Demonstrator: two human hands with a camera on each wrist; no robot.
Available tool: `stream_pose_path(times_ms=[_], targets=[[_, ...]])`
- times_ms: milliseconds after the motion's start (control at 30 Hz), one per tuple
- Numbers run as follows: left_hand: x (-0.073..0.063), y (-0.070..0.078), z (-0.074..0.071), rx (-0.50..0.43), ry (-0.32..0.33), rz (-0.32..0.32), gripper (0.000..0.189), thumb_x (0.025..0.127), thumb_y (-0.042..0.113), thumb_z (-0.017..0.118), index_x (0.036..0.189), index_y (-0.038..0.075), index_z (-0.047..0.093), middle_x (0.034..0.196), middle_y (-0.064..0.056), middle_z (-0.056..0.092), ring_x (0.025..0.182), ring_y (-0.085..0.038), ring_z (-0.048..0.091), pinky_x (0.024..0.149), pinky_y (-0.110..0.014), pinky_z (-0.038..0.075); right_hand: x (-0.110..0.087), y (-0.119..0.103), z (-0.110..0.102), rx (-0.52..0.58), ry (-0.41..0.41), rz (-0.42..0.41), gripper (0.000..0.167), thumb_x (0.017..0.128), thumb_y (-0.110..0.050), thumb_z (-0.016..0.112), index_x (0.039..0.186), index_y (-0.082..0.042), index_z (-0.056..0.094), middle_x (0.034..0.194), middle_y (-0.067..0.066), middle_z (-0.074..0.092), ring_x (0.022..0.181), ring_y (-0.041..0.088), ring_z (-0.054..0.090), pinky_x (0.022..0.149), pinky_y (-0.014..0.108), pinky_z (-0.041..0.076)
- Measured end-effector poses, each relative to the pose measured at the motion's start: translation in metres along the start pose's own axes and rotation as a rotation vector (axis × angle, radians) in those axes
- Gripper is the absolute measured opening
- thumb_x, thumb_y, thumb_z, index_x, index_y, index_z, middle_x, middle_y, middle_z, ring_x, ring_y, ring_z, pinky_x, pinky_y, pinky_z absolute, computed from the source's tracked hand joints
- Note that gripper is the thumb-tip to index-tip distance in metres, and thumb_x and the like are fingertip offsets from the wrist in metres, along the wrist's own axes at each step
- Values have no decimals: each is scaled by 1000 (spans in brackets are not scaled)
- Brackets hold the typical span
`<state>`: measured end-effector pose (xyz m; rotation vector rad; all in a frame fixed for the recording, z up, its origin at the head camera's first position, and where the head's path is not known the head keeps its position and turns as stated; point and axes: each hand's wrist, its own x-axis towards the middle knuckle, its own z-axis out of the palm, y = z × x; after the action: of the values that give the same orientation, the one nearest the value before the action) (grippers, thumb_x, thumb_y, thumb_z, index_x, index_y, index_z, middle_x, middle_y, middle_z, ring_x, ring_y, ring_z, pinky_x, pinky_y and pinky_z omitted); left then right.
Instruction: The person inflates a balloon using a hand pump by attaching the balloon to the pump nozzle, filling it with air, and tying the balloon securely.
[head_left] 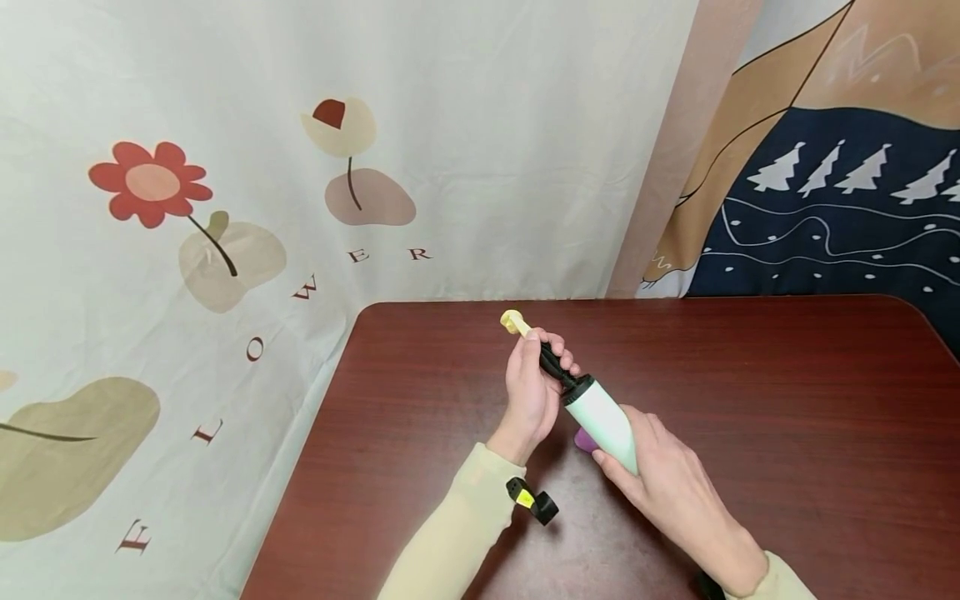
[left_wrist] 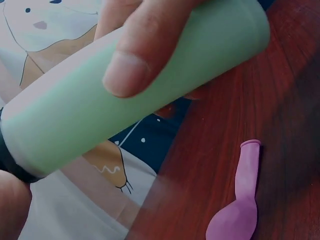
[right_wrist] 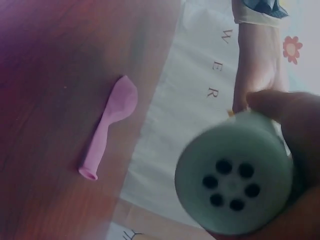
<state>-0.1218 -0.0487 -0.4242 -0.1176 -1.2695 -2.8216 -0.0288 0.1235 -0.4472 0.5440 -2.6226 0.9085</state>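
Observation:
A mint-green balloon pump (head_left: 600, 417) with a black front end is held above the table, tilted up to the left. My right hand (head_left: 675, 475) grips its green barrel, with the thumb along the near side. My left hand (head_left: 531, 392) holds the black front end in curled fingers. Beyond the left thumb sticks out a yellow balloon (head_left: 512, 322); where it meets the pump is hidden by the fingers. The pump's rear face (right_wrist: 232, 175), with several round holes, shows in the right wrist view. Beneath the pump a flat purple-pink balloon (left_wrist: 235, 220) lies on the table.
The dark reddish-brown wooden table (head_left: 420, 400) has rounded far corners. Behind it hangs a pale curtain (head_left: 510, 167) with printed flowers and letters, and a dark blue cloth (head_left: 825, 225) with white trees is at the right. A black wrist device (head_left: 534, 502) sits on the left sleeve.

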Motion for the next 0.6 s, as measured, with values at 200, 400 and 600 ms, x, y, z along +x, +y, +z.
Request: stream_pose_path(times_ms=[200,400,600], targets=[[8,7,-3,-18,169,39,22,114,22,36,96,13,46,79,-1,44,64,-12,42,58,-22,40,1,-1,-5,34,-95,69,61,87,-33,82,136,-11,54,94,5,67,68,12,58,54,34,49],[17,21,-11,-28,269,89,21,113,20,38,95,13,45,77,-2,43,62,-12,41,56,-21,38,-2,0,-10,33,-154,94,59,88,-36,82,134,-12,55,96,2,67,69,8,56,56,30,47],[28,36,-22,-76,311,115,21,112,12,35,92,12,44,75,-1,43,60,-10,41,53,-20,36,-12,-1,-19,41,-200,130,56,88,-39,82,132,-13,58,96,-3,66,72,5,55,59,29,47]])
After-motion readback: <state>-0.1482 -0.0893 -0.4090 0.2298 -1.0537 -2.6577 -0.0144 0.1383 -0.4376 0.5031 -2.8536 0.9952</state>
